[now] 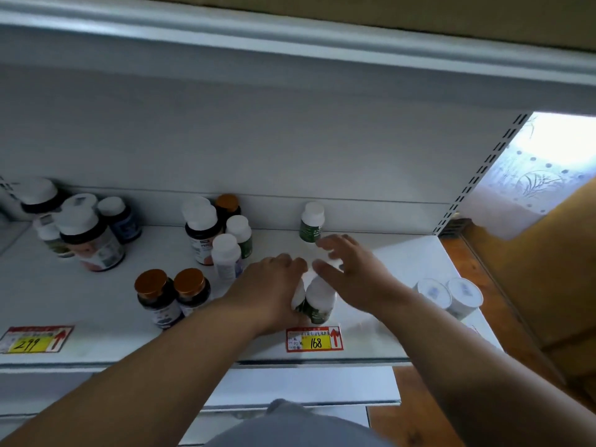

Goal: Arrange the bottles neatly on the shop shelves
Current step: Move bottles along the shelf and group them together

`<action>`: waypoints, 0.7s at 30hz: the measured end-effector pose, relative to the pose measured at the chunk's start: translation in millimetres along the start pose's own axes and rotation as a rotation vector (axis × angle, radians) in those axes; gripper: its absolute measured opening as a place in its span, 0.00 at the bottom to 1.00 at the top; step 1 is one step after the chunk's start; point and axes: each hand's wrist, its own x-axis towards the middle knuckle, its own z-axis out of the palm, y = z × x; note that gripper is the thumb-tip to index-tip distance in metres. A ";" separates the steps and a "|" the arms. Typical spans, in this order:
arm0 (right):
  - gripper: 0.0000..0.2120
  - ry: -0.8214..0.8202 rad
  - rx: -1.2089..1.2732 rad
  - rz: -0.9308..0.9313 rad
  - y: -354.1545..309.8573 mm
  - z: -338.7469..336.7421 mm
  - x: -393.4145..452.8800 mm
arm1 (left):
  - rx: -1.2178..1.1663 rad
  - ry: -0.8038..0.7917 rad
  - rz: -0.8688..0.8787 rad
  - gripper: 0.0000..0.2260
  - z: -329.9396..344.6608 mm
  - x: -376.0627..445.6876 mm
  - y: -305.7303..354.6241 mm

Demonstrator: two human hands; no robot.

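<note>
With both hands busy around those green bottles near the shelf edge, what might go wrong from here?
1. The green bottles stand close to the shelf's front edge, just above the 168 price tag; a nudge from the left hand might tip one off.
2. The right hand, fingers spread, hovers near the lone green bottle at the back and might knock it over.
3. The two white tubs sit by the right forearm; a sweep may push them.

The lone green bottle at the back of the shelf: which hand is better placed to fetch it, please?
Right. The right hand is open and lies just in front of the green bottle, while the left hand grips the front bottles.
</note>
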 end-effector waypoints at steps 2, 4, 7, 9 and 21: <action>0.20 0.081 -0.059 0.033 1.0 -8.8 33.2 | 0.022 0.022 -0.005 0.38 -3.8 0.5 0.4; 0.22 0.065 -0.188 0.047 1.0 -12.9 68.7 | 0.026 0.049 0.003 0.39 -6.5 -0.3 2.5; 0.24 -0.054 -0.394 0.052 0.0 -7.4 103.5 | 0.044 0.071 0.029 0.38 -9.3 -1.6 7.2; 0.22 -0.086 -0.538 0.031 -0.8 -2.6 113.1 | 0.061 0.092 0.039 0.37 -8.4 0.0 8.7; 0.16 -0.042 -0.427 0.074 10.2 -28.3 56.8 | 0.166 0.093 0.144 0.34 -0.1 11.8 12.5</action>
